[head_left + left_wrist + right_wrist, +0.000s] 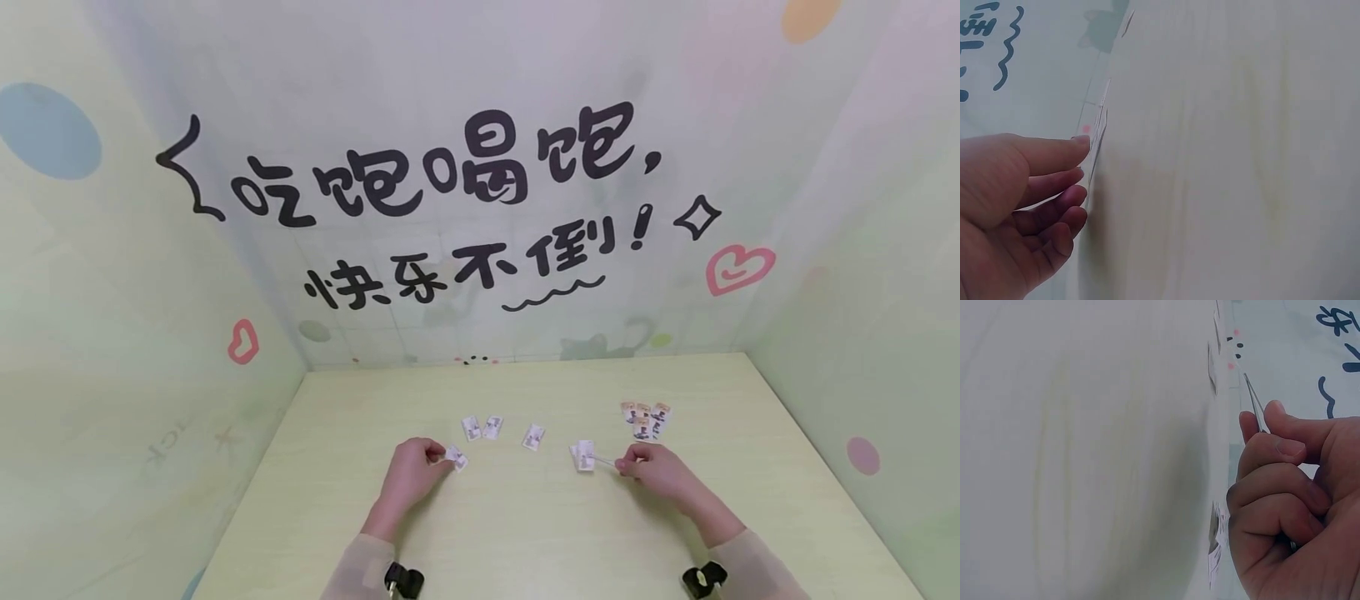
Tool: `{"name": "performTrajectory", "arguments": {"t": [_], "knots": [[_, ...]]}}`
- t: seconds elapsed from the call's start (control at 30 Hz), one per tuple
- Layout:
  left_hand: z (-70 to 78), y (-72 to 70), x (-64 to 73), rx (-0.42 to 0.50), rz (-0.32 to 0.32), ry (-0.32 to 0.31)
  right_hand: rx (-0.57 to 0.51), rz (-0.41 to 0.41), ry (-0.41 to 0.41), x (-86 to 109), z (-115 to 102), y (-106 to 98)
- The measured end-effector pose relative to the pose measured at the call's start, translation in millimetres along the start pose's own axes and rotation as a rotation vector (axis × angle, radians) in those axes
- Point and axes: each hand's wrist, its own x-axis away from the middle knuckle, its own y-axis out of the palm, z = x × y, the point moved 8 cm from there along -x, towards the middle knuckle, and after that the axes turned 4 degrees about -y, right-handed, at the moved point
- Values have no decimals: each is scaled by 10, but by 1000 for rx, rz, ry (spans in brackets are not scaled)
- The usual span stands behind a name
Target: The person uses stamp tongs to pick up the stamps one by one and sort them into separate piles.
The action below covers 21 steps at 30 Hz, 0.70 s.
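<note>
Here, wall lettering (487, 248) includes “快乐不倒”; the right hand (658, 468) probably grips tweezers (1259, 419).

Pale tabletop (517, 542) beneath left hand (415, 473) and right hand (656, 471); black lettering (491, 154) on wall (450, 50) beyond both; pink heart (243, 342) left of left hand.

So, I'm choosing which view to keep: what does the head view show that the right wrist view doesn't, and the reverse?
Only the head view: the bare left hand and pink heart outlines on the pale patterned wall.
Only the right wrist view: curled lower fingers of the bare right hand, and two distinct prongs on the thin metal tweezers.
Both: that right hand, those tweezers, black lettering, small white paper cards (edge-on from the wrist) and the pale wood tabletop.
</note>
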Motion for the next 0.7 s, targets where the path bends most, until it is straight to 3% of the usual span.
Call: {"name": "performTrajectory", "arguments": {"t": [0.43,0.7], "knots": [[-37,43,-30,-27,-12,-6,-6,-11,22,-9,69,-19],[-6,30,-14,-30,-16,-13,43,-5,25,-34,118,-13]]}}
